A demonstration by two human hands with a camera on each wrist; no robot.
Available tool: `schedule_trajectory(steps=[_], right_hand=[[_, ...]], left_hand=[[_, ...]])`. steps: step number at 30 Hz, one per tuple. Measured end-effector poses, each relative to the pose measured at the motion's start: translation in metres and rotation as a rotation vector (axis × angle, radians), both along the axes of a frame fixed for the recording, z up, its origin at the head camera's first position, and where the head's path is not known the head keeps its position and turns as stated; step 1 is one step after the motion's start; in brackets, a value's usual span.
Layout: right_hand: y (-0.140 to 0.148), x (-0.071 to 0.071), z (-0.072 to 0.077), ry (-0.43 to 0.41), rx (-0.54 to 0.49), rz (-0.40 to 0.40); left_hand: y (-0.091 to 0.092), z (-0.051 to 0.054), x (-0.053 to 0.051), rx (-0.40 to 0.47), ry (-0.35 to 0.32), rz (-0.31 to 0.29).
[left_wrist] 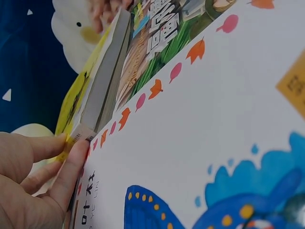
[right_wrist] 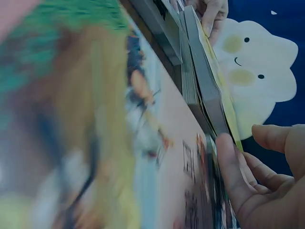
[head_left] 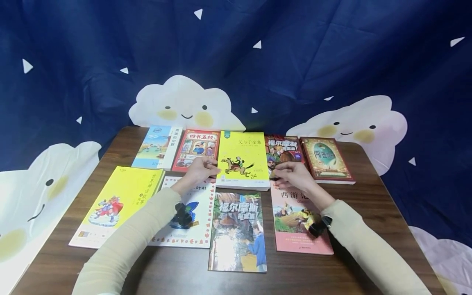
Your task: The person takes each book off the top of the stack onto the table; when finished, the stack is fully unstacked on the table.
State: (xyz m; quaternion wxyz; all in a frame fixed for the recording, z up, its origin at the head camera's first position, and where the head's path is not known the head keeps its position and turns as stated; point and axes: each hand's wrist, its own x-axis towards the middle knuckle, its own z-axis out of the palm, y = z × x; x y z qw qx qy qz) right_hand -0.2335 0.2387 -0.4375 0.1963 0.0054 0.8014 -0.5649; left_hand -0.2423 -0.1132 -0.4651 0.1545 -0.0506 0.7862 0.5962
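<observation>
A thick yellow book [head_left: 241,153] with a galloping horse on its cover lies in the middle of the back row. My left hand [head_left: 199,174] pinches its lower left corner; in the left wrist view the fingers [left_wrist: 69,174] close about that corner. At its right edge is my right hand [head_left: 296,178]. One right fingertip meets the page block in the right wrist view, while another finger [right_wrist: 271,136] stands lifted off the cover. My left forearm passes over a white butterfly book [head_left: 188,235], my right wrist over a pink book [head_left: 302,241].
Back row: a blue-and-white book [head_left: 153,147], a red book [head_left: 199,139], a comic-style book [head_left: 282,143], a green-and-gold book [head_left: 326,159]. Nearer lie another yellow book [head_left: 125,186] and a glossy detective book [head_left: 237,233]. The brown table [head_left: 177,278] meets a blue cloud-patterned curtain [head_left: 295,73].
</observation>
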Motion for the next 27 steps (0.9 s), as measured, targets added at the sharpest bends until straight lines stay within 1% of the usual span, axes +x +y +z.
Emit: schedule_trajectory(steps=[3, 6, 10, 12, 15, 18, 22, 27], right_hand=[[-0.015, -0.011, -0.006, 0.006, 0.042, 0.013], [-0.025, -0.019, -0.012, 0.024, 0.111, 0.0], [-0.035, -0.023, -0.016, 0.056, 0.217, -0.035], [-0.039, -0.024, -0.016, 0.072, 0.272, -0.033], [-0.044, -0.025, -0.015, 0.072, 0.321, -0.037], [-0.046, -0.027, -0.014, 0.05, 0.329, -0.038], [-0.045, -0.03, -0.013, 0.004, 0.289, -0.041], [-0.038, -0.036, -0.009, -0.055, 0.236, -0.017]], left_hand=[[0.001, 0.0, 0.0, -0.008, -0.009, 0.009], [0.001, 0.001, 0.001, -0.007, -0.019, 0.017], [0.002, 0.003, 0.002, -0.003, -0.017, 0.018], [0.002, 0.003, 0.003, -0.004, -0.01, 0.019], [0.002, 0.003, 0.003, 0.001, -0.005, 0.028], [0.002, 0.003, 0.004, 0.011, -0.006, 0.027], [0.003, 0.002, 0.005, 0.016, -0.002, 0.027], [0.005, 0.002, 0.005, 0.013, 0.004, 0.034]])
